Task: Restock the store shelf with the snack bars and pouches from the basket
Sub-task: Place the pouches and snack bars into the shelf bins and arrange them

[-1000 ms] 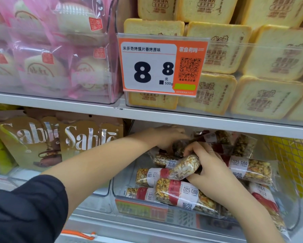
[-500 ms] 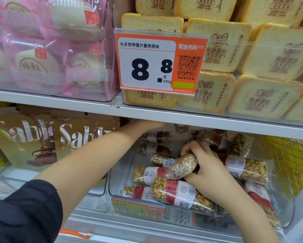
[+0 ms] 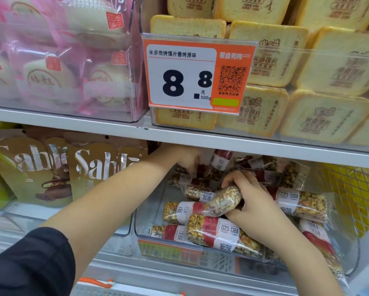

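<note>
Head view is showing us the store shelf (image 3: 179, 139) first, its white edge running across the frame, with clear boxes of toast-shaped packs (image 3: 328, 120) and pink buns (image 3: 57, 77) stacked above it and an orange price card (image 3: 196, 75) clipped in front. Below that edge we are working in a clear bin (image 3: 149, 229) that keeps the snack bars (image 3: 213, 233) from sliding into the brown pouches (image 3: 102, 167) standing just beside it on the left. The bars are lying mostly lengthwise and piled loosely, labels up, likely so a shopper can read them; some at the back are tipped on end. The basket named in the task is not something we can pick out with certainty.

We are reaching our left hand (image 3: 188, 159) deep under the shelf edge to the rear of the bin, where it is touching the back bars; part of it is hidden by the shelf, so we cannot tell whether it is gripping one or only steadying them. Our right hand (image 3: 254, 201) is curling round one bar (image 3: 226, 201), holding it tilted above the pile, near the middle of the bin. We judge that we are making room at the back while keeping the next bar ready to lay in. Loose wrappers could slip, so a gentle placing seems wise.
</note>
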A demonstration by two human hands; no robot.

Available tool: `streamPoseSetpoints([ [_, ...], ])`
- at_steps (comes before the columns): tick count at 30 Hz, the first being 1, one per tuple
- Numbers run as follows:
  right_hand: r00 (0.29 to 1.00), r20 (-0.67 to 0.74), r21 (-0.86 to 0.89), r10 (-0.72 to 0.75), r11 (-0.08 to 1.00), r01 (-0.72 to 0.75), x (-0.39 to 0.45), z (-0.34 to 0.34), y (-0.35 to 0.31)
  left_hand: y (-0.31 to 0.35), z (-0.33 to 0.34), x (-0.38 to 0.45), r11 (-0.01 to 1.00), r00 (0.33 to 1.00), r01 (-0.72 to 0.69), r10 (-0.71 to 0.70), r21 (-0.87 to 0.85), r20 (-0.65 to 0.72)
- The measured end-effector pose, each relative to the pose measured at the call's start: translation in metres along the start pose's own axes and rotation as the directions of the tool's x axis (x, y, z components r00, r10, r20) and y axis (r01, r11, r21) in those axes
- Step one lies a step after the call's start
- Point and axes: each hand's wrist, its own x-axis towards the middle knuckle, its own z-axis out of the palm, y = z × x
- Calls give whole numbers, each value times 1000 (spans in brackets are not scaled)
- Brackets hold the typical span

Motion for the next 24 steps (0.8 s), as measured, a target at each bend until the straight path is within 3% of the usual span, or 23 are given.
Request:
streamPoseSetpoints([
  [4,1000,-1,19,4,1000,-4,0,1,1,2,9,-1,958,1000,-18,16,287,11],
  [6,1000,-6,22,-2,1000,2,-1,1,2,4,9,-3,938,1000,-18,17,347,4],
  [12,1000,-27,33,-16,999,17,-1,2,3,1,21,5,963,1000,-21,17,270,17],
  [15,999,-44,45,-27,999,29,-2,0,2,2,17,-7,958,988,-40,81,285,-130],
  [18,997,-70,44,-40,998,43,-3,-4,0,9,11,-46,988,956,-63,99,139,-275],
  [22,985,-172,12,-25,1000,27,-4,-19,1,21,24,-98,985,999,-35,35,168,4],
  [24,968,-251,20,-5,1000,11,-6,-25,4,26,32,-103,988,994,-105,109,116,-30],
])
